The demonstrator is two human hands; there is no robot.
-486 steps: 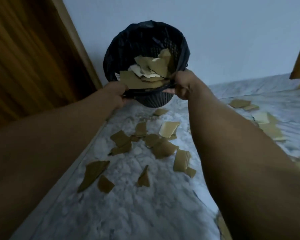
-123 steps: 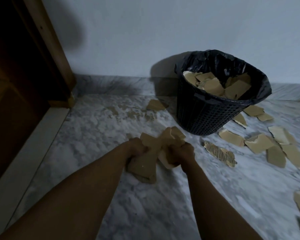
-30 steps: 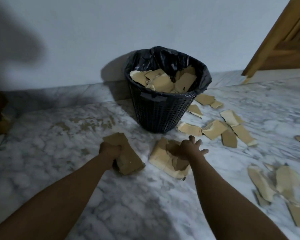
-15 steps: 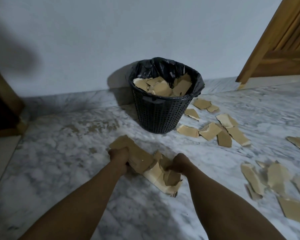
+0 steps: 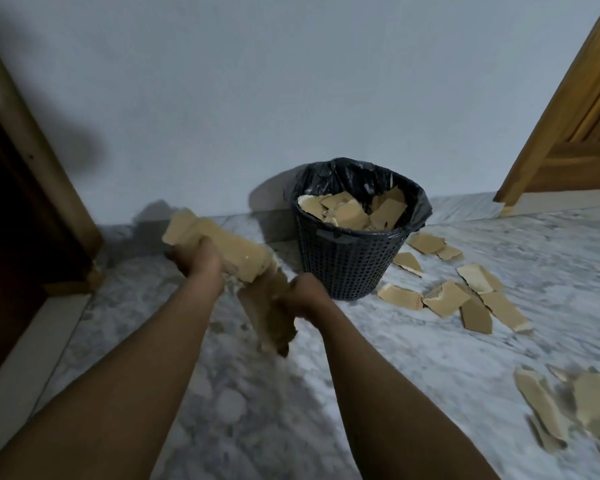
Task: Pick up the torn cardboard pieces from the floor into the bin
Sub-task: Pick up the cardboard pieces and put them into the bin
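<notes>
A black mesh bin lined with a black bag stands by the wall, filled with brown cardboard pieces. My left hand grips a large piece of torn cardboard, raised off the floor to the left of the bin. My right hand holds a bunch of cardboard pieces that hang down, just in front of the bin. Several loose cardboard pieces lie on the marble floor to the right of the bin.
More torn pieces lie at the lower right. A dark wooden door frame stands at the left and a lighter wooden door at the right. The white wall runs behind the bin.
Both hands have lifted their cardboard off the floor and risen toward the bin. The view has tilted up a little.
</notes>
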